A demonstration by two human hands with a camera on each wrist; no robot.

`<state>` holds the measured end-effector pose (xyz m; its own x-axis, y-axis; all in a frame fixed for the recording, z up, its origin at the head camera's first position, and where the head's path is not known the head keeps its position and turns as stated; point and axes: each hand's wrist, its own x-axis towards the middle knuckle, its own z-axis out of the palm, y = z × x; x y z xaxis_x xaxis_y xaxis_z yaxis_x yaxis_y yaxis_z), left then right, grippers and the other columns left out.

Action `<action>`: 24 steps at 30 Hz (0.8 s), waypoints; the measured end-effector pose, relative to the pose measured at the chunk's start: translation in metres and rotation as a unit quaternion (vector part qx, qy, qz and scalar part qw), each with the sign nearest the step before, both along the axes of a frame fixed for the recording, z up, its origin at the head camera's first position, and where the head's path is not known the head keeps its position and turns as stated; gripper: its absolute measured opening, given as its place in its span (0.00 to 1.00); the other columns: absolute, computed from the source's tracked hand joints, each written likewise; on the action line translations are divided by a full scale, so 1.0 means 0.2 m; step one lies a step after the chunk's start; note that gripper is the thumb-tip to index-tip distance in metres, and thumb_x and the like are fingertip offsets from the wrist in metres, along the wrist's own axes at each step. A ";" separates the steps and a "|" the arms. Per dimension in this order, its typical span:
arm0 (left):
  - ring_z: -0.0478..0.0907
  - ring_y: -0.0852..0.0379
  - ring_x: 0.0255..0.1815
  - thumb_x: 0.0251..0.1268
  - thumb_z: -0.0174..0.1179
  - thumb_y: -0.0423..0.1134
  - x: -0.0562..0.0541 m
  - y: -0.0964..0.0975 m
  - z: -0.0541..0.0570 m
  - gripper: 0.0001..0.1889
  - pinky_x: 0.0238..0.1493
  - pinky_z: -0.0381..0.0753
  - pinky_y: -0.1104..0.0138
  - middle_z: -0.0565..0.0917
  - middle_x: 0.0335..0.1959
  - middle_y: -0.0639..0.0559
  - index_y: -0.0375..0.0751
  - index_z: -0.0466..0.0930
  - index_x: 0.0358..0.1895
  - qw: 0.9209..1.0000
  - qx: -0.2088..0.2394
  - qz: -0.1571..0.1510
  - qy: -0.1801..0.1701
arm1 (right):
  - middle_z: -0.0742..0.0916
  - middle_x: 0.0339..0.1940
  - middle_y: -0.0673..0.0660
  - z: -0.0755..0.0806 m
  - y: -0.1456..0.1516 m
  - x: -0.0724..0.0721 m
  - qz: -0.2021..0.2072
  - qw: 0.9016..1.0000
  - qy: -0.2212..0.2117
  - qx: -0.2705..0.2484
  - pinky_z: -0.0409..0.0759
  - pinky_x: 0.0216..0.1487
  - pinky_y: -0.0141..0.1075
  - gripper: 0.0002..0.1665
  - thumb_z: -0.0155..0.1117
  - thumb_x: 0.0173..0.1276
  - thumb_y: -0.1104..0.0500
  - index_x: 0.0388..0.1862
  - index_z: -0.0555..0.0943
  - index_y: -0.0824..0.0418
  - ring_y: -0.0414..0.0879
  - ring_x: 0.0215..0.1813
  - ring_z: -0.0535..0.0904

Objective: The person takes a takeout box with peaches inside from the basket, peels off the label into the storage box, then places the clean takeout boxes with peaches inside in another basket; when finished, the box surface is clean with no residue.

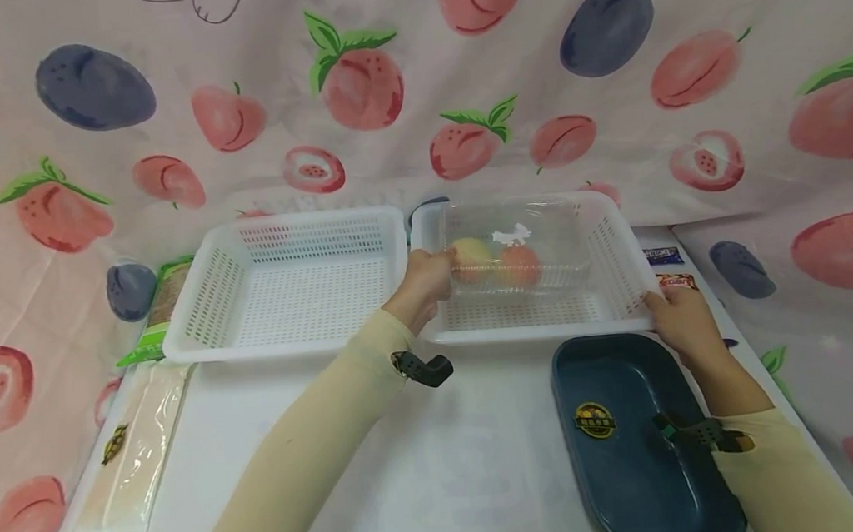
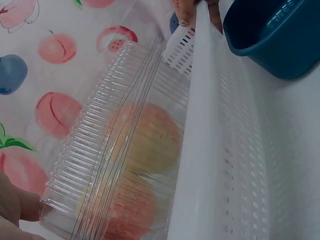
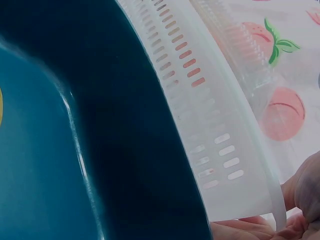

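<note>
My left hand [image 1: 424, 287] pinches the left end of a clear plastic clamshell box [image 1: 562, 243], which is over the right white basket [image 1: 537, 330]. Two round yellow-and-red fruits [image 1: 520, 265] show through the box's ribbed wall. In the left wrist view the box [image 2: 82, 185] stands tilted beside the basket's long rim [image 2: 192, 150], my left fingers at its near end. My right hand [image 1: 687, 325] grips the front right corner of the same basket. In the right wrist view, the thumb and fingers of this hand [image 3: 305, 192] lie either side of the rim.
A second white basket [image 1: 303, 317] stands directly to the left. In front of my right hand lies a dark blue tray [image 1: 624, 484] with a round label. Green [image 1: 166, 307] and clear [image 1: 136, 456] packets lie at left, small snack packets [image 1: 676, 281] at right. A fruit-print cloth hangs behind.
</note>
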<state>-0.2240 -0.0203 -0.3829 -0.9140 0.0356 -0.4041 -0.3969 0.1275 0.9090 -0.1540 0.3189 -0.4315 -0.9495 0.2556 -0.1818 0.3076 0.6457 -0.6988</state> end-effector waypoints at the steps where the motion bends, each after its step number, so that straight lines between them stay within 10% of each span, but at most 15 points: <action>1: 0.66 0.56 0.41 0.85 0.48 0.45 0.00 0.00 0.00 0.25 0.34 0.72 0.71 0.68 0.50 0.46 0.27 0.63 0.70 1.000 -0.004 0.000 -0.003 | 0.80 0.61 0.82 0.00 0.00 0.00 0.000 1.000 -0.001 -0.001 0.89 0.39 0.39 0.33 0.41 0.88 0.52 0.66 0.72 0.85 0.64 0.50 0.82; 8: 0.66 0.57 0.35 0.84 0.49 0.46 -0.02 0.03 -0.03 0.28 0.32 0.71 0.70 0.70 0.53 0.43 0.28 0.60 0.74 1.000 -0.028 0.003 -0.013 | 0.79 0.62 0.82 0.00 -0.01 0.00 0.003 1.000 -0.002 -0.001 0.88 0.46 0.48 0.34 0.40 0.88 0.53 0.67 0.71 0.85 0.67 0.54 0.81; 24: 0.66 0.45 0.66 0.85 0.46 0.40 -0.05 0.09 -0.08 0.29 0.73 0.71 0.53 0.68 0.70 0.38 0.28 0.55 0.79 0.995 -0.058 -0.039 -0.070 | 0.81 0.57 0.82 0.00 0.00 0.01 0.008 1.000 0.021 0.011 0.82 0.41 0.44 0.31 0.43 0.87 0.55 0.63 0.74 0.85 0.66 0.50 0.79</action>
<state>-0.2333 -0.0020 -0.3994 -0.8453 0.0499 -0.5320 -0.5025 0.2643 0.8232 -0.1526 0.3186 -0.4307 -0.9599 0.2446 -0.1367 0.2687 0.6648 -0.6970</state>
